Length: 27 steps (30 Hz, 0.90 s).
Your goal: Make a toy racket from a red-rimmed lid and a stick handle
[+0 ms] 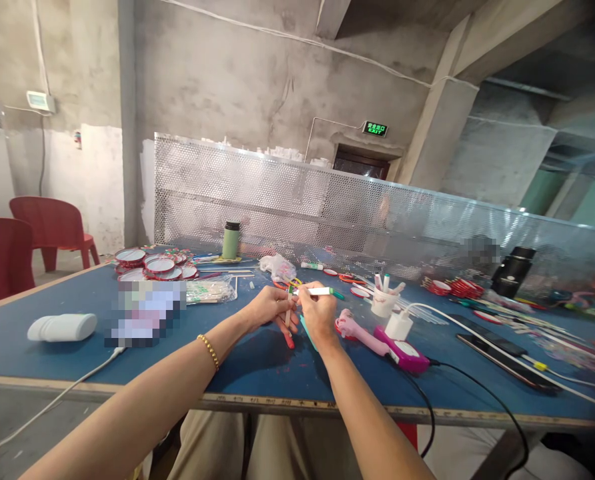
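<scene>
Over the blue table (pixel 37 360), my left hand (pixel 268 307) is closed around a thin wooden stick (pixel 288 319) held upright; a gold bead bracelet sits on that wrist. My right hand (pixel 317 312) is closed on a white marker with a green cap (pixel 316 291), its tip at the top of the stick. The two hands nearly touch. A red pen-like piece (pixel 289 341) and a teal piece (pixel 307 331) lie on the table just under them.
A pink glue gun (pixel 367 337) and white charger lie right of my hands, cables trailing off the edge. Red-rimmed round discs (pixel 157 265), a green flask (pixel 231 240), a cup of markers (pixel 383 300), phones (pixel 497 350), a perforated metal screen and red chairs surround.
</scene>
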Each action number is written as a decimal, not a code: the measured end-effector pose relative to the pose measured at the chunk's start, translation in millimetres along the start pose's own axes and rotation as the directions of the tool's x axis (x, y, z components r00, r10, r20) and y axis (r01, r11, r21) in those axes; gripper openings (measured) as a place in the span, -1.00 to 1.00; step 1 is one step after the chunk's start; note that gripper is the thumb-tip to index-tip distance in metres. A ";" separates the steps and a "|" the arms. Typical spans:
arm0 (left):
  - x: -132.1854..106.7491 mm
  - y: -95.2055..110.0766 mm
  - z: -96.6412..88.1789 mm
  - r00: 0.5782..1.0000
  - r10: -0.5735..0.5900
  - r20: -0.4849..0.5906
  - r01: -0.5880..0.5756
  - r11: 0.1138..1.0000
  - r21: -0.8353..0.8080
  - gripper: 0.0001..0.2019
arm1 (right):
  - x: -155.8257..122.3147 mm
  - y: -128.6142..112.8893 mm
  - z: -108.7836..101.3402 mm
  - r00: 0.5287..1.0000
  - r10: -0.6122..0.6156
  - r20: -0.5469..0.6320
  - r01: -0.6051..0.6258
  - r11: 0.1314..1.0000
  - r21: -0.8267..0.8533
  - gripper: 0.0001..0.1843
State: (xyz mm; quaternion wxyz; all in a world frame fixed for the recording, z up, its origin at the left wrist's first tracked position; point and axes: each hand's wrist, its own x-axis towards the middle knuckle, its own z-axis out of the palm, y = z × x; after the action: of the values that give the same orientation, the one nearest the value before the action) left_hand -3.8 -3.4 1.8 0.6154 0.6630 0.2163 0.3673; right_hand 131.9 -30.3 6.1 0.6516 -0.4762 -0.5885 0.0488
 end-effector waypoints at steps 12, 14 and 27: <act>-1.7 3.6 0.6 1.000 0.016 -0.005 -0.016 1.000 0.022 -0.65 | -1.9 -5.2 1.1 0.998 0.012 0.054 -0.018 0.994 0.106 -0.79; -1.6 3.4 0.9 1.000 0.013 -0.006 -0.013 1.000 0.018 -0.66 | -1.4 -4.0 1.8 0.998 0.018 0.058 -0.024 0.993 0.113 -0.79; 0.2 0.3 -0.2 1.000 0.010 0.008 -0.010 1.000 0.009 -0.65 | -1.3 -2.9 2.4 0.998 0.012 0.054 -0.018 0.995 0.103 -0.78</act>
State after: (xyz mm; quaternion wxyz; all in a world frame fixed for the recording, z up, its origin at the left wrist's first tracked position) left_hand -3.9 -3.1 2.2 0.6113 0.6684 0.2123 0.3666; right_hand 128.1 -31.3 6.7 0.6589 -0.4448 -0.5989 0.0968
